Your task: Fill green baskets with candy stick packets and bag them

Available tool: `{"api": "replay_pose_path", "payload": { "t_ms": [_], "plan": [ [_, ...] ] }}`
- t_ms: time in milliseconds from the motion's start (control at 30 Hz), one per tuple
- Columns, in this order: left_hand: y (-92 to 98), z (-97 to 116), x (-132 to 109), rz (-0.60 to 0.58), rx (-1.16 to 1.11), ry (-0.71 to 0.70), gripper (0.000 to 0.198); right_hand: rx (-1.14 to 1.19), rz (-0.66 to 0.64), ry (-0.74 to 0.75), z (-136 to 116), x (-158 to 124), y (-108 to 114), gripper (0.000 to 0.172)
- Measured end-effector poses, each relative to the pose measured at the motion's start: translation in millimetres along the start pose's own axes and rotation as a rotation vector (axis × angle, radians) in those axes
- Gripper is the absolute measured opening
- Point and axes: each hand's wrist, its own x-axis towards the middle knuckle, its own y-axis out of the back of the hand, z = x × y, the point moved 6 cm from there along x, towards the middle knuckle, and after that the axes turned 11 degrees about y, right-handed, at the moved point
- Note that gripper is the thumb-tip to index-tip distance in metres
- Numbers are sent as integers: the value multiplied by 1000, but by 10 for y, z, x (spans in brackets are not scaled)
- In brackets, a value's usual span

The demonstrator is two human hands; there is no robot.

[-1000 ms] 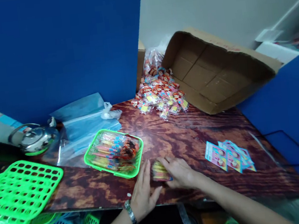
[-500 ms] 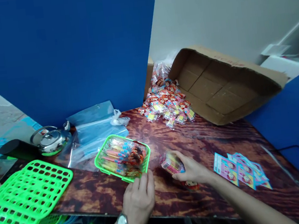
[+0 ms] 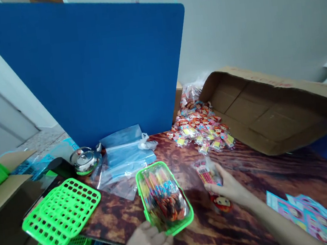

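My left hand [image 3: 149,242], with a watch on the wrist, has its fingers closed at the near corner of a small green plastic basket [image 3: 189,218]. Inside the basket lie several clear-wrapped pieces [image 3: 164,193], pink and yellow at one end, with red-haired cartoon heads at the other. To the right of the basket, my right hand [image 3: 228,186] grips a clear plastic packet [image 3: 206,174] just over the table. A barcode and pink print show on that packet. A red-haired cartoon head [image 3: 221,202] sticks out below the hand.
A heap of similar packets [image 3: 199,126] spills beside an open cardboard box [image 3: 257,115]. Green perforated lids [image 3: 63,212] lie at the left edge near a metal kettle [image 3: 85,159]. Clear bags [image 3: 128,148] lie behind the basket; printed cards [image 3: 312,215] are at right.
The green basket has turned, its long side now running away from me, with my left hand still at its near edge. My right hand still holds the packet. The camera view has shifted left.
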Motion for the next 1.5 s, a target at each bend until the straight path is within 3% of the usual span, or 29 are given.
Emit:
{"api": "replay_pose_path", "payload": {
  "t_ms": [67, 167, 267, 367, 467, 633, 767, 900, 1100, 1267, 1500],
  "plan": [
    [160, -200, -188, -77, -21, -38, 20, -3, 1, 9, -46, 49, 41, 66],
    [356, -629, -422, -87, 65, -45, 26, -12, -10, 11, -106, 98, 67, 64],
    [429, -1015, -558, -79, 61, 10, 29, -4, -46, 14, -167, 134, 46, 65],
    [439, -1176, -616, -31, 33, 107, 32, -17, -102, 44, -268, 155, 3, 68],
    [454, -1114, -648, 75, -85, 270, 32, -35, -197, 122, -473, 139, -74, 70],
    [365, -939, -740, 178, -339, 780, 37, -46, -492, 254, -983, 49, -419, 75],
    [348, -802, -727, 223, -431, 917, 36, -116, -712, 377, -1334, -13, -847, 72],
    [482, -678, -717, 307, -431, 898, 38, -324, -803, 477, -1497, -72, -1188, 78],
    [648, -304, -737, 414, -277, 661, 53, -535, -849, 460, -1525, -160, -1438, 78],
    [560, -77, -576, 363, -83, 547, 68, -558, -829, 469, -1522, -167, -1526, 88],
    [338, -122, -452, 253, 102, 612, 79, -559, -778, 650, -1511, -125, -1596, 100]
  ]
}}
